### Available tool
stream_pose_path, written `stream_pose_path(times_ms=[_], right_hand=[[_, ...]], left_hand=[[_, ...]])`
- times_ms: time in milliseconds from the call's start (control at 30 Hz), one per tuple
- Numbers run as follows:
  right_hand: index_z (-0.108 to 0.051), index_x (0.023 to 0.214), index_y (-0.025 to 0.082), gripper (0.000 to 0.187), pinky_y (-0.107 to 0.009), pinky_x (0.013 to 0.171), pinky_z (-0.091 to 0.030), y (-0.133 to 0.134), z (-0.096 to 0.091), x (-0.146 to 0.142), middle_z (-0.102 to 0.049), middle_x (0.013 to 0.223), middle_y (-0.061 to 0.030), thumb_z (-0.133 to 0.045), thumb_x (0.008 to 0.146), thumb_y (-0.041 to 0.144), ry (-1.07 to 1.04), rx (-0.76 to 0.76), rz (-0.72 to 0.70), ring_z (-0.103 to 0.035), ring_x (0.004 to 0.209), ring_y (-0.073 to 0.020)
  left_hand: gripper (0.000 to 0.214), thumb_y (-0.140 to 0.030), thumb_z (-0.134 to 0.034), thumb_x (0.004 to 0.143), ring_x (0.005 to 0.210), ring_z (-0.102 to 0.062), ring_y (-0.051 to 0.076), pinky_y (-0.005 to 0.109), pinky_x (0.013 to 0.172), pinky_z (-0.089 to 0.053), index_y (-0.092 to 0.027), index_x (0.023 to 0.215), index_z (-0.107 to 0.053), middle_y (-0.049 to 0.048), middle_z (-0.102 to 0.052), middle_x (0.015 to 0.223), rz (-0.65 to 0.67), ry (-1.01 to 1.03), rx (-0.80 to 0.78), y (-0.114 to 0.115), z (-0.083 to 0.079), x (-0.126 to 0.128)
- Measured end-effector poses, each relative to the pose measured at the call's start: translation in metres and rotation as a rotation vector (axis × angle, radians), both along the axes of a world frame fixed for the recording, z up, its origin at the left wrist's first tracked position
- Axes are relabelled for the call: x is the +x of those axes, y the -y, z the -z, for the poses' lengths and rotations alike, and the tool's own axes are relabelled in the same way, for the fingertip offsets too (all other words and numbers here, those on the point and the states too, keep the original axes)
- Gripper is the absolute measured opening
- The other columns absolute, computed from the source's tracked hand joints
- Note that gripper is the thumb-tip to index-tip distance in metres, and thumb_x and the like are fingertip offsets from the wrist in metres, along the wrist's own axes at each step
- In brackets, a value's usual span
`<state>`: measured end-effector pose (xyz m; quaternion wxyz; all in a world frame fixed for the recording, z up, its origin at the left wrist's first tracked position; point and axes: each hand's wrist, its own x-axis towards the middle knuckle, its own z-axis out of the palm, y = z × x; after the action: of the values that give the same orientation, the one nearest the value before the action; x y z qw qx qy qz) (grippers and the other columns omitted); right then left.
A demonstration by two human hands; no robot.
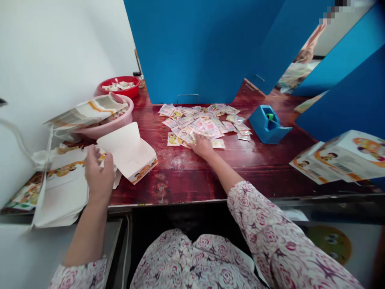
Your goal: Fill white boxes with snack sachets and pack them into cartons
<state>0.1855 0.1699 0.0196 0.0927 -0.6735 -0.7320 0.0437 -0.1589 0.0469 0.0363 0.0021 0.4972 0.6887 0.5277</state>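
Observation:
On the table, a loose pile of small sachets (207, 124) is spread out in front of me. My right hand (203, 145) rests at the pile's near edge, fingers extended onto the sachets, with no firm hold visible. To the left, my left hand (100, 170) hovers over a stack of flat unfolded cartons (64, 196), its fingers loosely bent and apart with nothing seen in them. Just right of that hand lies a part-folded white carton (128, 152), its flaps raised and its orange printed side facing me.
A pink basin (128, 116) with cardboard across it stands at the left, a red basin (135, 86) of packets behind. A blue tape dispenser (267, 128) and printed boxes (345, 158) are at the right. Blue partitions (192, 52) rise behind; another person's arm (314, 40) shows beyond.

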Motion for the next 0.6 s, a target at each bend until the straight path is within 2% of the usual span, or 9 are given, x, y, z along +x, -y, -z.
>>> stream_pose_path(times_ms=[67,133,167,233,300,367,433,533,600], right_hand=[[-0.051,0.141,0.007,0.053,-0.044,0.109,-0.04,0.012,0.002,-0.003,-0.059,0.137,-0.0217,-0.057,0.096,0.035,0.001,0.012,-0.074,-0.055,0.128,-0.0324],[-0.053,0.14,0.006,0.051,-0.041,0.109,-0.041,0.027,0.003,0.0,-0.06,0.137,-0.0215,-0.058,0.095,0.031,-0.056,-0.018,-0.179,-0.056,0.127,-0.0307],[-0.054,0.139,0.006,0.052,-0.04,0.11,-0.041,0.034,0.003,0.004,-0.059,0.138,-0.0209,-0.06,0.093,0.03,-0.104,-0.04,-0.235,-0.056,0.128,-0.0299],[-0.057,0.137,0.009,0.052,-0.039,0.111,-0.041,0.046,0.003,0.015,-0.059,0.139,-0.0176,-0.065,0.089,0.028,-0.253,-0.096,-0.326,-0.056,0.129,-0.028],[-0.065,0.131,0.015,0.043,-0.037,0.106,-0.046,0.055,0.002,0.025,-0.066,0.133,-0.0118,-0.063,0.09,0.029,-0.465,-0.137,-0.342,-0.062,0.121,-0.0253],[-0.073,0.118,0.019,0.031,-0.035,0.095,-0.052,0.067,0.001,0.028,-0.073,0.117,-0.0068,-0.058,0.093,0.031,-0.67,-0.103,-0.287,-0.068,0.106,-0.0232],[-0.077,0.106,0.021,0.028,-0.034,0.087,-0.055,0.084,0.0,0.022,-0.077,0.104,-0.0043,-0.056,0.094,0.035,-0.788,-0.046,-0.261,-0.07,0.093,-0.0217],[-0.077,0.098,0.022,0.027,-0.031,0.083,-0.053,0.117,-0.001,0.005,-0.077,0.096,-0.0035,-0.057,0.094,0.038,-0.802,-0.084,-0.407,-0.07,0.087,-0.019],[-0.077,0.095,0.02,0.033,-0.029,0.079,-0.052,0.133,-0.002,-0.002,-0.076,0.09,-0.0033,-0.052,0.097,0.042,-0.749,-0.164,-0.525,-0.068,0.082,-0.0174]], left_hand=[[0.059,-0.026,-0.063,0.086,0.128,-0.054,0.033,0.052,0.109,-0.044,-0.013,0.142,-0.05,0.0174,-0.058,0.138,-0.04,-0.209,0.189,0.025,-0.013,0.014],[0.058,-0.019,-0.064,0.085,0.129,-0.055,0.03,0.05,0.11,-0.044,-0.017,0.142,-0.052,0.0146,-0.059,0.138,0.031,-0.316,0.346,0.049,-0.024,0.038],[0.055,-0.014,-0.063,0.086,0.127,-0.057,0.027,0.046,0.11,-0.046,-0.02,0.14,-0.054,0.0115,-0.063,0.134,0.111,-0.318,0.368,0.058,-0.027,0.052],[0.046,-0.007,-0.058,0.089,0.113,-0.067,0.018,0.035,0.102,-0.053,-0.026,0.13,-0.062,0.0051,-0.07,0.121,0.41,-0.308,0.302,0.067,-0.026,0.082],[0.033,-0.009,-0.056,0.092,0.11,-0.068,0.017,0.033,0.102,-0.054,-0.024,0.118,-0.068,0.0049,-0.071,0.119,0.643,-0.27,0.209,0.063,-0.014,0.11],[0.031,-0.013,-0.054,0.094,0.114,-0.066,0.018,0.034,0.101,-0.055,-0.024,0.121,-0.065,0.0066,-0.069,0.122,0.697,-0.163,0.107,0.051,0.005,0.133],[0.048,-0.02,-0.059,0.093,0.124,-0.061,0.022,0.037,0.099,-0.056,-0.023,0.139,-0.051,0.0121,-0.058,0.14,0.701,-0.079,0.016,0.04,0.024,0.148],[0.071,-0.023,-0.067,0.086,0.128,-0.058,0.027,0.041,0.101,-0.054,-0.02,0.15,-0.036,0.017,-0.05,0.149,0.757,-0.059,-0.093,0.034,0.042,0.159],[0.052,-0.021,-0.064,0.088,0.117,-0.065,0.023,0.038,0.098,-0.054,-0.02,0.138,-0.051,0.0122,-0.065,0.132,0.818,-0.053,-0.156,0.036,0.046,0.159]])
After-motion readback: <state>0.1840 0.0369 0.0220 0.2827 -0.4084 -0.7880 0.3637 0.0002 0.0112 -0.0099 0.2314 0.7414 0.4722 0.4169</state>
